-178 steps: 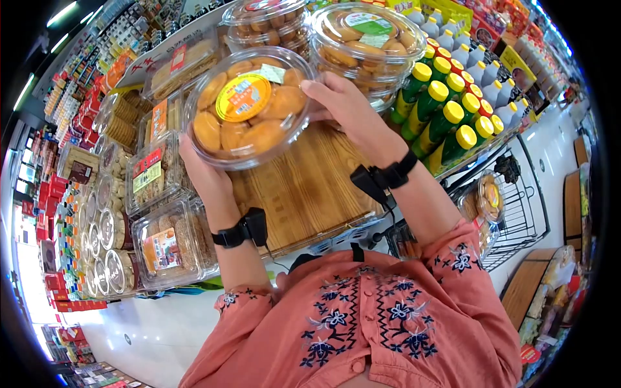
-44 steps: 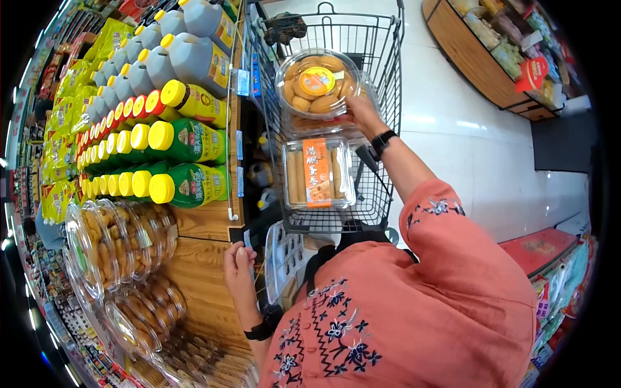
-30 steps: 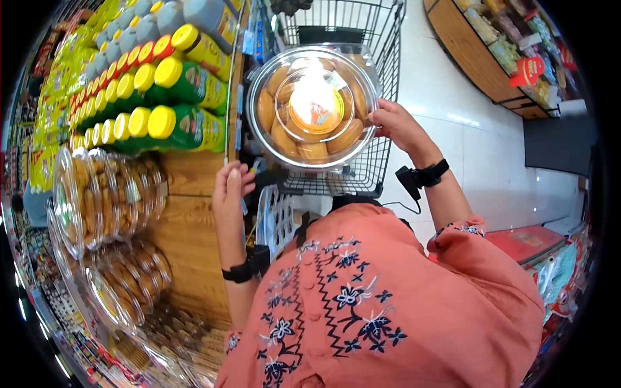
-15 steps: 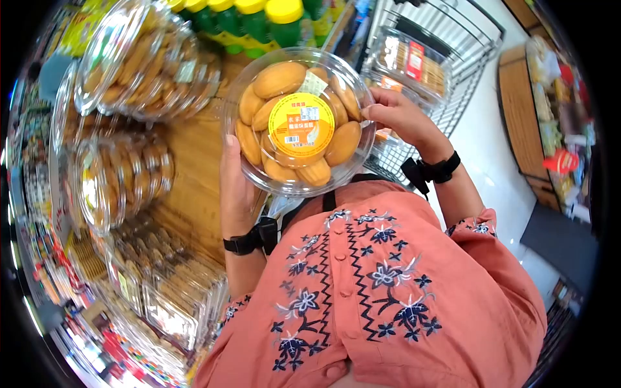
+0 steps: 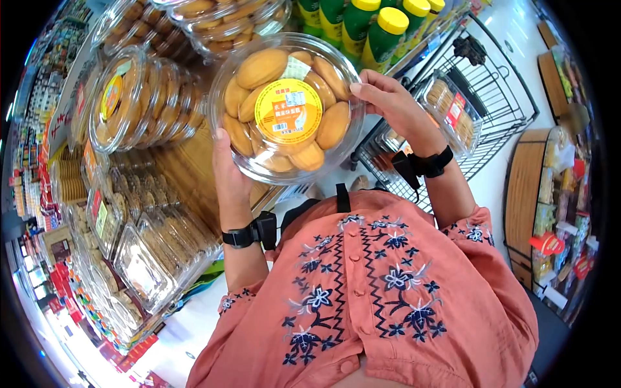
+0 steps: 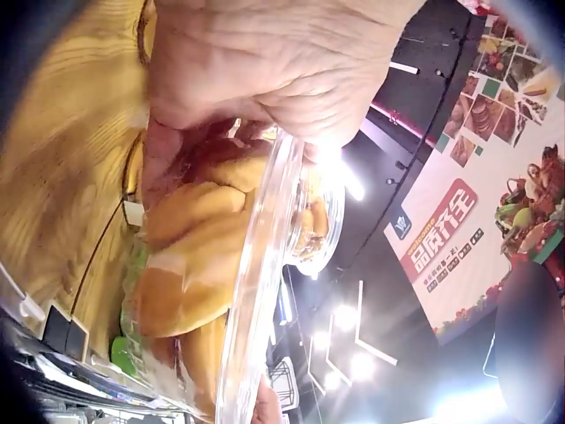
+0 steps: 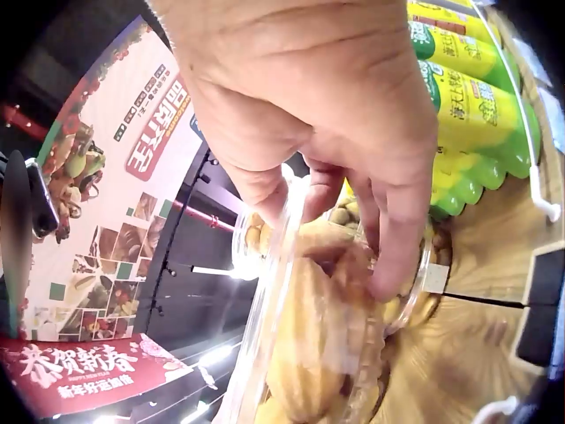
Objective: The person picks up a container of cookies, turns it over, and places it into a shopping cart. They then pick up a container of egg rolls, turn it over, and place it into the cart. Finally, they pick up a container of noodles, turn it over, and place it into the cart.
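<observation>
Both hands hold a round clear plastic tub of cakes (image 5: 330,126), its yellow and orange label facing up. In the head view my left hand (image 5: 231,171) grips the tub's left rim, thumb on top. My right hand (image 5: 393,107) pinches the right rim, thumb over the lid. From the left wrist, the palm (image 6: 265,66) covers the tub's near end, and golden cakes (image 6: 190,287) show through its side. In the right wrist view the fingers (image 7: 402,230) curl under the tub's side while the thumb lies by the lid edge.
Stacked round tubs of cakes (image 5: 145,100) stand on the wooden display table (image 5: 187,161), beside boxed biscuits (image 5: 165,246). Green bottles with yellow caps (image 5: 385,39) line the far side. A wire shopping cart (image 5: 511,97) holding a clear biscuit box (image 5: 446,107) is at right.
My right hand has lifted the tub out of the cart. It has come left to the wooden table's edge, where my left hand took hold too. The view has turned toward the table.
</observation>
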Demonstrator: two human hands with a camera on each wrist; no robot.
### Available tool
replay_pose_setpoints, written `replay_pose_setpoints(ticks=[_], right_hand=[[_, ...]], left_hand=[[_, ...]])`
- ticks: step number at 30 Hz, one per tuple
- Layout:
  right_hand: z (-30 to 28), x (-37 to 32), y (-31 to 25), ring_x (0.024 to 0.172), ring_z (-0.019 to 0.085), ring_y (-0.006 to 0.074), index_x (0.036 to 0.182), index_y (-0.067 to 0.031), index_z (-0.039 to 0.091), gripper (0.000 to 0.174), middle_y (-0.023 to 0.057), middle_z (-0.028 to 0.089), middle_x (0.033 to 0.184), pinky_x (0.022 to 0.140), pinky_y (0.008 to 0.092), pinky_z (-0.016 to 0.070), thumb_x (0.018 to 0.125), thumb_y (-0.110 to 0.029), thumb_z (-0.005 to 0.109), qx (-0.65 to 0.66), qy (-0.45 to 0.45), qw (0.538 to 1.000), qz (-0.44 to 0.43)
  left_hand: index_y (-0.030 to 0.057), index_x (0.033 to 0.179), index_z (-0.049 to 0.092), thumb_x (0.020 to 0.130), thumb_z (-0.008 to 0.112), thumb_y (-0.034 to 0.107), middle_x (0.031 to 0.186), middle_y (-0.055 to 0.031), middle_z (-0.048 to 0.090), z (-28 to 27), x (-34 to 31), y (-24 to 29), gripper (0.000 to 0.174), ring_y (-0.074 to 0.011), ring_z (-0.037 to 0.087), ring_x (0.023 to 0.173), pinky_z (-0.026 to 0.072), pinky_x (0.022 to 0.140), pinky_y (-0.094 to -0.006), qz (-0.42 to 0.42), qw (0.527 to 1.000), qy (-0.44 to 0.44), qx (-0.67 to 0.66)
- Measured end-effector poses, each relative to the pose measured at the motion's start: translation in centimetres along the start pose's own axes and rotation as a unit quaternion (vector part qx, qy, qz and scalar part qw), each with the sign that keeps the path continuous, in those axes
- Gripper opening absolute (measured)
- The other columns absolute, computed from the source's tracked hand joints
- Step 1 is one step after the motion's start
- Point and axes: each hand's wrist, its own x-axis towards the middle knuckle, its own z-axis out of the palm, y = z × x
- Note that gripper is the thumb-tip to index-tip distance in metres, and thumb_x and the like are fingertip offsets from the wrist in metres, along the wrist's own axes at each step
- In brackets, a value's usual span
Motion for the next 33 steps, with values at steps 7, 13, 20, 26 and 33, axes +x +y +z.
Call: replay_pose_setpoints(ticks=[7,13,20,26,33], right_hand=[[2.0,0.8,-0.6,0.083,0.054,0.002,0.09,-0.0118,0.056,0.025,-0.0063,0.054,0.089,0.072,0.0206,0.047,0.097,-0.033,0.066,0.0,-0.006,1.0,-0.023],[2.1,2.6,-1.1,0.076,0.055,0.0021,0.092,-0.013,0.057,0.023,-0.0074,0.055,0.085,0.069,0.0206,0.0458,0.099,-0.034,0.063,-0.046,0.011,0.997,-0.06],[3.2,5.5,-3.9,0.078,0.048,0.0038,0.092,-0.0071,0.062,0.031,-0.0062,0.053,0.081,0.068,0.0218,0.04,0.097,-0.038,0.065,-0.169,0.035,0.972,-0.159],[3.9,7.8,-4.7,0.075,0.041,0.0016,0.092,-0.009,0.058,0.032,-0.0085,0.046,0.079,0.066,0.0203,0.0348,0.101,-0.04,0.058,-0.271,-0.034,0.941,-0.198],[3.5,10.5,-3.7,0.079,0.043,0.002,0.095,-0.0076,0.058,0.033,-0.0077,0.047,0.082,0.07,0.0212,0.037,0.103,-0.039,0.056,-0.295,-0.065,0.93,-0.208]], left_hand=[[-0.0011,0.149,0.037,0.108,0.037,0.042,0.15,-0.0147,0.045,-1.9,-0.5,0.4,0.06,-0.0272,0.045,0.137,0.0349,0.116,-0.0412,0.019,1.0,0.017,0.012],[-0.0005,0.147,0.038,0.108,0.039,0.038,0.147,-0.0143,0.047,-1.4,-1.4,0.8,0.055,-0.0274,0.046,0.136,0.0366,0.115,-0.0422,0.025,0.999,0.022,0.007],[0.0028,0.147,0.038,0.106,0.045,0.039,0.143,-0.0138,0.052,-2.3,-3.4,0.3,0.055,-0.0294,0.055,0.128,0.0504,0.103,-0.0475,-0.095,0.994,-0.039,-0.037],[0.0007,0.148,0.036,0.104,0.049,0.039,0.145,-0.0159,0.05,-2.2,-3.4,-0.8,0.059,-0.0335,0.054,0.129,0.0475,0.106,-0.0554,-0.109,0.987,-0.063,-0.098],[-0.0034,0.146,0.034,0.106,0.045,0.036,0.144,-0.0193,0.05,-3.5,-3.5,-2.3,0.057,-0.0373,0.055,0.127,0.0447,0.108,-0.0589,-0.111,0.988,-0.063,-0.089]])
